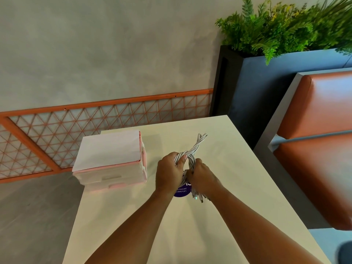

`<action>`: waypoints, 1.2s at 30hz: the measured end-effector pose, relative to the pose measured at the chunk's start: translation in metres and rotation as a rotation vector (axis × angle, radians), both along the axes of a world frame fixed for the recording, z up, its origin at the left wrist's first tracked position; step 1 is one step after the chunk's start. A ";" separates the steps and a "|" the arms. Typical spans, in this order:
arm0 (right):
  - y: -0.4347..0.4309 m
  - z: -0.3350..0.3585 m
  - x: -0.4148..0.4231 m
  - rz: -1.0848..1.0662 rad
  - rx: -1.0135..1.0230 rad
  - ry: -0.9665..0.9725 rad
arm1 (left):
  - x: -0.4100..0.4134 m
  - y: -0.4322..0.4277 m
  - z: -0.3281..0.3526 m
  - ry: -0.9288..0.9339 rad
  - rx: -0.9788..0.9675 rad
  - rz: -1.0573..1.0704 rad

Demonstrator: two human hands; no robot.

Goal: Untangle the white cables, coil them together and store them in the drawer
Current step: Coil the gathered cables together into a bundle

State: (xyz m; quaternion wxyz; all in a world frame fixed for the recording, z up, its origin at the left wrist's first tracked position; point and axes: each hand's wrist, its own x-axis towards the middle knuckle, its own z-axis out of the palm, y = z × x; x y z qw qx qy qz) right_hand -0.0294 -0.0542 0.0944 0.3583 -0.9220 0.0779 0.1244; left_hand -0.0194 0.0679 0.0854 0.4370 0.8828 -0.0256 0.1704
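Observation:
A bundle of white cables point(197, 144) is twisted together like a rope above the middle of the table. My left hand point(169, 172) grips the bundle near its bend, thumb pressed over the strands. My right hand point(202, 177) is closed around the same bundle just below and to the right, and the plug ends point(197, 197) hang out under it. The looped end points away from me toward the far right. The pink-framed drawer unit point(112, 176) stands at the table's left edge, both drawers shut, with a white sheet point(108, 149) on top.
The cream table point(238, 178) carries a round purple sticker point(182, 192) under my hands. An orange bench point(320, 149) runs along the right side. A planter with green ferns point(285, 29) stands behind. An orange mesh railing point(76, 128) lines the wall on the left.

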 end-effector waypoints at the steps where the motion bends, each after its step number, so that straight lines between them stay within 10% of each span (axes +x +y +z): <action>1: -0.001 0.000 0.000 0.006 -0.008 0.003 | -0.001 -0.001 -0.001 -0.001 0.006 0.005; 11: -0.001 0.002 -0.014 -0.292 0.261 -0.136 | 0.001 -0.008 -0.001 -0.035 -0.015 0.056; 18: -0.014 0.009 -0.029 0.088 0.236 0.092 | 0.017 0.011 0.002 -0.009 -0.097 0.144; 25: -0.040 -0.019 -0.055 0.274 0.134 -0.151 | 0.044 0.048 0.007 0.126 -0.514 0.293; 36: -0.067 -0.046 -0.059 0.235 0.186 0.208 | 0.033 0.038 0.026 0.209 -0.784 0.130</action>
